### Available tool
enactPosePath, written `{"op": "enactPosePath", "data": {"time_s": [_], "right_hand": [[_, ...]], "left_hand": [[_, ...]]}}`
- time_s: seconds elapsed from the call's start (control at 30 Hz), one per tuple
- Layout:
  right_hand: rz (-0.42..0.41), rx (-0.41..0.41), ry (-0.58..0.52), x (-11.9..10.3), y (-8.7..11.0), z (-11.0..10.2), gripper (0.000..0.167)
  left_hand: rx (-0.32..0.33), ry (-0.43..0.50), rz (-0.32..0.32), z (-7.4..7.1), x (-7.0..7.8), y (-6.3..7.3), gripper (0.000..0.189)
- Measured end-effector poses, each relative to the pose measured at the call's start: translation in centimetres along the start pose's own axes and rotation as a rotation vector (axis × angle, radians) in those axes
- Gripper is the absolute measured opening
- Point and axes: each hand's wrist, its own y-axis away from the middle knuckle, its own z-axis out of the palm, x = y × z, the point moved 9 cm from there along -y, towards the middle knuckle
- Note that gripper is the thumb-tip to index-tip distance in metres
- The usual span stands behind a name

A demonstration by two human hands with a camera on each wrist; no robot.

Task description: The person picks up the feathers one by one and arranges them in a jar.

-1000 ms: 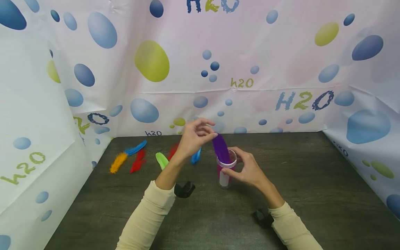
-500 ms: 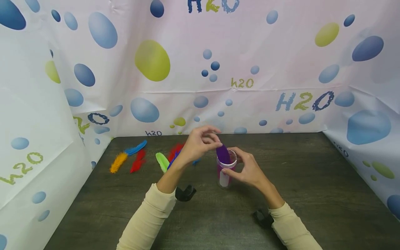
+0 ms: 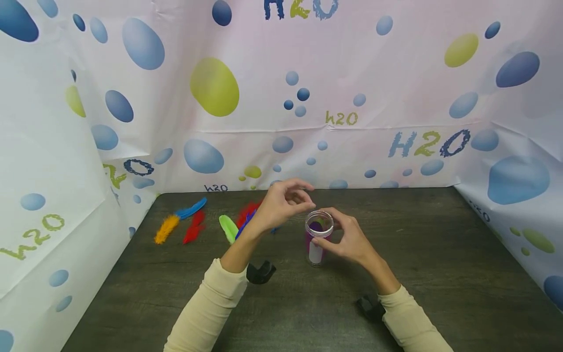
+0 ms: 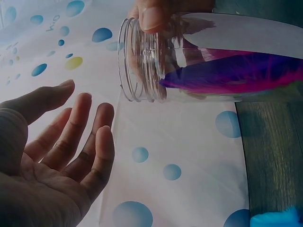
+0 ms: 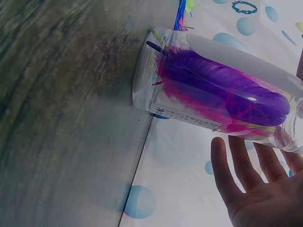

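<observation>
A clear jar (image 3: pixel 315 252) with a pale label stands upright and uncapped on the dark table. My right hand (image 3: pixel 349 239) grips it near the rim, thumb in front and fingers behind. Inside lies a purple feather (image 5: pixel 227 90) among pink feathers (image 5: pixel 189 101), with a bit of yellow-green showing. Just above and left of the jar's mouth is my left hand (image 3: pixel 281 205), its fingers loosely bent with nothing between them. The left wrist view shows this hand (image 4: pixel 66 156) apart from the jar's threaded neck (image 4: pixel 142 61).
Left on the table lie an orange feather (image 3: pixel 166 230), a blue feather (image 3: pixel 191 209), a red feather (image 3: pixel 193 228) and a green feather (image 3: pixel 228 227). Another red feather (image 3: pixel 247 213) and a dark blue feather (image 3: pixel 243 226) are partly behind the left arm. A printed sheet (image 3: pixel 374 146) backs the table.
The purple feather, pinched by my left hand above the jar's mouth, has gone down inside, and the fingers have let go. My right hand has stayed on the jar.
</observation>
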Motion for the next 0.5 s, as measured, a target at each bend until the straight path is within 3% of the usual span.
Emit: {"op": "enactPosePath", "data": {"time_s": [0.3, 0.5], "right_hand": [[0.006, -0.002, -0.004, -0.1, 0.0, 0.0, 0.053], [0.009, 0.0, 0.007, -0.1, -0.1, -0.1, 0.054]], "left_hand": [[0.042, 0.015, -0.026, -0.6, -0.4, 0.5, 0.025], [0.128, -0.049, -0.003, -2.1, -0.6, 0.9, 0.022]]}}
